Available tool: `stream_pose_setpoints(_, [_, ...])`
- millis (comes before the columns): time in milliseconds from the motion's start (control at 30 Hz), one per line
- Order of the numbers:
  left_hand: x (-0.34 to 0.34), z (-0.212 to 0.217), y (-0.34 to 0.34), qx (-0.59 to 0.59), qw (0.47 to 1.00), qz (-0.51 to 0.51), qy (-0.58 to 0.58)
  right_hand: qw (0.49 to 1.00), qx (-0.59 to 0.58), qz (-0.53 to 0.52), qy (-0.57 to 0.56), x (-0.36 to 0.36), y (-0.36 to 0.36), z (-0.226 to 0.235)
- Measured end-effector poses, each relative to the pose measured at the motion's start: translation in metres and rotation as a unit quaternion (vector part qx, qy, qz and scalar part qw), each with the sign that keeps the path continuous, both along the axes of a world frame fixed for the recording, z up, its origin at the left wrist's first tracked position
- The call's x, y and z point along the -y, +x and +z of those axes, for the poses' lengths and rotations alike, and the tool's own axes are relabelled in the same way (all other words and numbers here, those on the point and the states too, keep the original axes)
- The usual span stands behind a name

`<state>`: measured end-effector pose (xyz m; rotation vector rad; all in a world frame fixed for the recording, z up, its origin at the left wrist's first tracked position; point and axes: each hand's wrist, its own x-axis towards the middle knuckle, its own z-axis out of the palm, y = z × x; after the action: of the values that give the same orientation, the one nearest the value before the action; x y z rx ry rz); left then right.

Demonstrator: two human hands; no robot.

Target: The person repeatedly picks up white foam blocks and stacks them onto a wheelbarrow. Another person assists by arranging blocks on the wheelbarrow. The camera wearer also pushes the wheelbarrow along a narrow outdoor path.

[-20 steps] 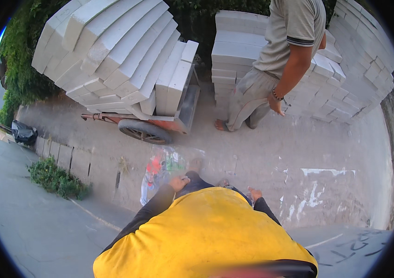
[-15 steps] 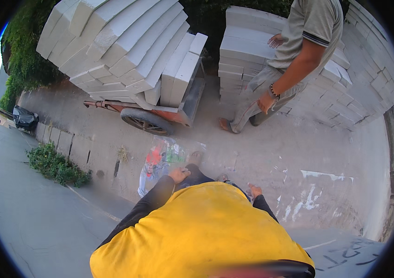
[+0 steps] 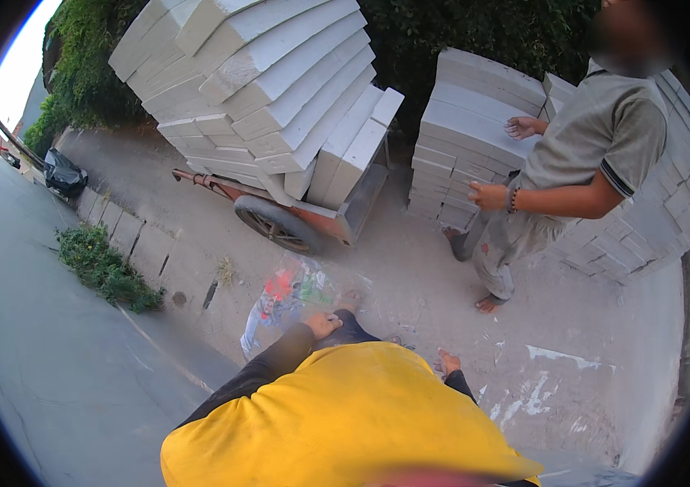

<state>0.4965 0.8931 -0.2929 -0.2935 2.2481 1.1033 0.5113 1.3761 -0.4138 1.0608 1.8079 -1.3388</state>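
Observation:
My left hand lies on my dark trouser leg, close to the knee, with nothing visible in it. My right hand hangs low at my right side, fingers apart and holding nothing. Just beyond my left hand, a clear plastic sheet with red and green print is spread on the ground by my bare foot. In front of me stands a two-wheeled cart stacked high with pale grey-white blocks.
A person in a grey shirt stands to the right, near tall stacks of blocks. A weedy plant grows at the pavement edge on the left. Farther back sits something black and covered. White scraps mark the ground at right.
The other person has stepped right and nearer, raising a forearm in front of the body. My view has shifted, so the cart appears farther right and lower. Both my hands remain low.

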Motion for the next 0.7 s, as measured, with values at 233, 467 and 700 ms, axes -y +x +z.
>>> stream_pose_setpoints(233, [0.003, -0.015, -0.005, -0.028, 1.000, -0.003, -0.008, 0.997, -0.058, -0.034, -0.047, -0.010, 0.002, -0.041])
stream_pose_setpoints(467, [0.015, 0.103, -0.086, -0.275, 0.956, 0.093, 0.027, 0.995, -0.066, -0.068, -0.028, -0.002, 0.006, -0.016])
stream_pose_setpoints(700, [0.068, 0.369, -0.241, -0.582, 0.771, 0.222, 0.131, 0.974, -0.062, 0.115, 0.182, -0.019, -0.004, -0.011])
